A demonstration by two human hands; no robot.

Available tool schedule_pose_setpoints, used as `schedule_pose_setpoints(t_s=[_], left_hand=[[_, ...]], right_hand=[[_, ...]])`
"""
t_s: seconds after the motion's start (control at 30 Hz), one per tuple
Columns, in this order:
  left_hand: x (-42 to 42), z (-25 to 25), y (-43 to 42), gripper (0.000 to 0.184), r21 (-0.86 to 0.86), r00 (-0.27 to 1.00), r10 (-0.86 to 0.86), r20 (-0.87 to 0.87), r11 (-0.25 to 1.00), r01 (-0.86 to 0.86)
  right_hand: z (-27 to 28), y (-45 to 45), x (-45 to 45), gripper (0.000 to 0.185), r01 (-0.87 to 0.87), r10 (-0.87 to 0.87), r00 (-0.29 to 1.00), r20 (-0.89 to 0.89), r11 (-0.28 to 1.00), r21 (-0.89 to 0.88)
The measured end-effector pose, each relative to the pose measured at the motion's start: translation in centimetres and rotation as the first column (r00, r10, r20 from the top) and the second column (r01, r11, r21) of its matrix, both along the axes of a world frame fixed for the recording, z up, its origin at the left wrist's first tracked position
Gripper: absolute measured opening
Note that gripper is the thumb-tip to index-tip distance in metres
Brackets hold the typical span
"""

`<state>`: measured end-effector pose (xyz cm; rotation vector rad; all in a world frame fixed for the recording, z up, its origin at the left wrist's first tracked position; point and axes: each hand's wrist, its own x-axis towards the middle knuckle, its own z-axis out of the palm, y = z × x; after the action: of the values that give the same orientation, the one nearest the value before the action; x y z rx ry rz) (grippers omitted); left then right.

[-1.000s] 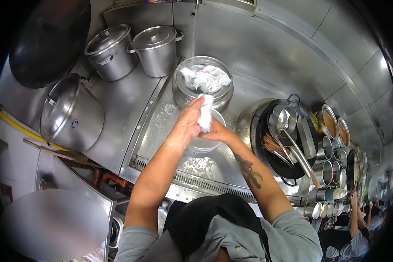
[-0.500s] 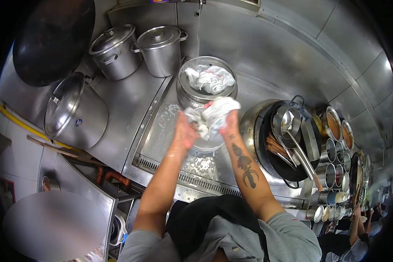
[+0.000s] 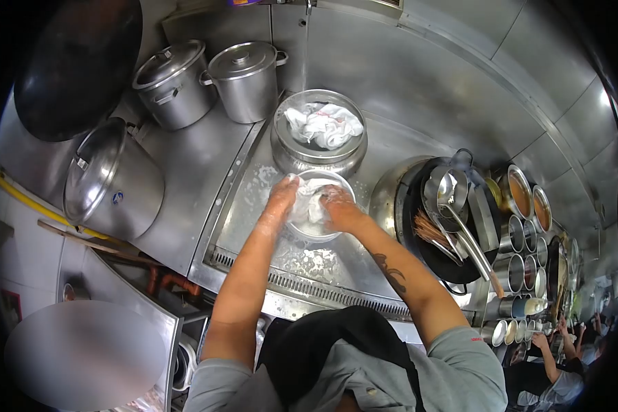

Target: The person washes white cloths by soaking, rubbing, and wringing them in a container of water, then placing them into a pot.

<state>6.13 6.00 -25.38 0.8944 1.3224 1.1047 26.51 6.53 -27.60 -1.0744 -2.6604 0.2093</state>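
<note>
A wet white cloth (image 3: pixel 310 207) lies bunched inside a round white basin (image 3: pixel 317 237). My left hand (image 3: pixel 282 198) is at the basin's left side, its fingers closed on the cloth. From the right, my right hand (image 3: pixel 341 209) reaches into the basin and presses its curled fingers into the same cloth; some fingertips are hidden. Suds cling to my left wrist. Just behind the basin, a second white cloth (image 3: pixel 326 125) is heaped on top of a round metal pot (image 3: pixel 316 162).
Lidded steel pots (image 3: pixel 244 82) stand at the back left. To the right sits a black wok (image 3: pixel 426 257) holding a ladle (image 3: pixel 448 189) and a bamboo brush (image 3: pixel 429 230). Several metal containers (image 3: pixel 511 271) line the far right, where other people work. A drain grate (image 3: pixel 336 295) runs along the front.
Both hands have lowered the cloth from above the basin down into it. My right hand has turned palm down. The water stream over the pot looks fainter.
</note>
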Motion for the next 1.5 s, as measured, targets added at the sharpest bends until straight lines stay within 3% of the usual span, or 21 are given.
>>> schedule_pose_setpoints(t_s=[0.07, 0.17, 0.27, 0.3, 0.4, 0.5, 0.53, 0.63, 0.73, 0.77, 0.8, 0.83, 0.87, 0.9, 0.93, 1.0, 1.07, 1.13, 1.3, 1.37, 1.5], left_hand=[[-0.3, 1.6, -0.1, 0.033, -0.079, 1.0, -0.001, 0.014, 0.997, 0.002], [0.6, 3.1, -0.3, 0.031, -0.113, 0.959, -0.011, 0.284, 0.993, 0.045], [3.0, 5.5, -0.8, 0.03, -0.015, 0.813, -0.036, 0.581, 0.998, 0.055], [4.1, 7.6, -0.9, 0.031, 0.001, 0.779, -0.024, 0.626, 1.0, 0.03], [4.2, 15.9, -2.1, 0.027, 0.106, 0.686, -0.071, 0.724, 0.994, -0.009], [1.0, 21.6, -4.1, 0.031, 0.215, 0.606, -0.134, 0.784, 0.974, -0.064], [-0.1, 22.2, -4.9, 0.033, 0.244, 0.597, -0.141, 0.79, 0.965, -0.095], [-2.6, 18.5, -5.4, 0.045, 0.234, 0.64, -0.049, 0.766, 0.95, -0.207], [-2.5, 8.3, -4.5, 0.058, 0.186, 0.621, -0.09, 0.779, 0.978, -0.092], [-0.9, 6.8, -4.5, 0.057, -0.026, 0.632, 0.093, 0.77, 0.993, -0.114], [1.4, 5.4, -4.4, 0.057, -0.237, 0.637, 0.269, 0.723, 0.962, -0.137], [3.0, 3.4, -4.0, 0.056, -0.189, 0.631, 0.209, 0.747, 0.977, -0.099], [4.2, 1.2, -3.6, 0.056, -0.141, 0.621, 0.148, 0.77, 0.988, -0.06], [5.1, -0.4, -3.3, 0.058, -0.185, 0.608, 0.204, 0.767, 0.978, -0.095], [5.7, -2.5, -2.9, 0.06, -0.229, 0.594, 0.26, 0.762, 0.965, -0.128], [5.1, -9.2, -1.3, 0.04, 0.251, 0.577, -0.127, 0.807, 0.958, -0.141], [3.9, -8.2, -0.4, 0.04, 0.115, 0.631, -0.004, 0.776, 0.984, -0.135], [3.1, -6.6, 0.3, 0.041, -0.033, 0.685, 0.112, 0.72, 0.991, -0.127], [1.4, 2.9, -0.4, 0.045, -0.182, 0.896, 0.235, 0.376, 0.967, -0.177], [0.1, 2.2, 0.7, 0.041, -0.224, 0.937, 0.199, 0.287, 0.965, -0.136], [2.4, 4.5, -0.4, 0.038, -0.126, 0.789, 0.046, 0.613, 0.991, 0.039]], right_hand=[[2.2, 0.9, 0.8, 0.07, 0.029, 0.03, 0.992, 0.119, 0.885, -0.464], [3.9, 1.4, 1.1, 0.075, -0.115, -0.032, 0.957, -0.288, 0.87, -0.479], [4.7, 0.9, -0.7, 0.077, -0.253, -0.001, 0.888, -0.459, 0.834, -0.49], [3.6, 1.2, -1.0, 0.072, -0.432, 0.027, 0.771, -0.636, 0.755, -0.493], [1.2, 1.6, -1.7, 0.057, -0.127, -0.348, 0.766, -0.541, 0.743, -0.657], [-2.9, 3.1, -0.2, 0.042, -0.21, -0.704, 0.405, -0.583, 0.549, -0.809], [-3.3, 3.7, 0.7, 0.039, -0.254, -0.772, 0.283, -0.57, 0.513, -0.82], [-1.9, 4.8, 3.3, 0.039, -0.815, -0.868, 0.024, -0.496, 0.27, -0.512], [8.5, 0.9, -0.5, 0.044, -0.844, -0.811, -0.254, -0.527, 0.452, -0.288], [8.6, 1.0, -1.7, 0.041, -0.848, -0.805, -0.269, -0.529, 0.458, -0.265], [7.1, 1.4, -2.8, 0.039, -0.832, -0.81, -0.213, -0.546, 0.443, -0.333], [5.6, 1.7, -4.1, 0.037, -0.809, -0.814, -0.156, -0.559, 0.43, -0.401], [6.6, -0.4, -6.0, 0.025, -0.598, -0.766, -0.176, -0.619, 0.582, -0.551], [7.4, -2.3, -6.9, 0.024, -0.366, -0.642, 0.067, -0.764, 0.696, -0.617], [7.7, -4.2, -7.7, 0.023, -0.109, -0.37, 0.159, -0.915, 0.915, -0.389], [2.6, -4.1, -8.5, 0.035, 0.022, -0.099, 0.27, -0.958, 0.995, -0.097], [2.5, -2.7, -7.0, 0.043, -0.113, -0.123, 0.645, -0.754, 0.961, -0.254], [1.5, -1.3, -4.8, 0.051, -0.064, -0.095, 0.85, -0.518, 0.958, -0.28], [-1.5, 0.6, 0.4, 0.07, 0.105, -0.108, 0.994, -0.015, 0.986, -0.126], [-0.4, 0.6, 1.3, 0.075, 0.01, -0.035, 0.996, -0.08, 0.954, -0.298], [3.1, 0.0, 0.6, 0.08, -0.15, -0.049, 0.871, -0.489, 0.921, -0.36]])
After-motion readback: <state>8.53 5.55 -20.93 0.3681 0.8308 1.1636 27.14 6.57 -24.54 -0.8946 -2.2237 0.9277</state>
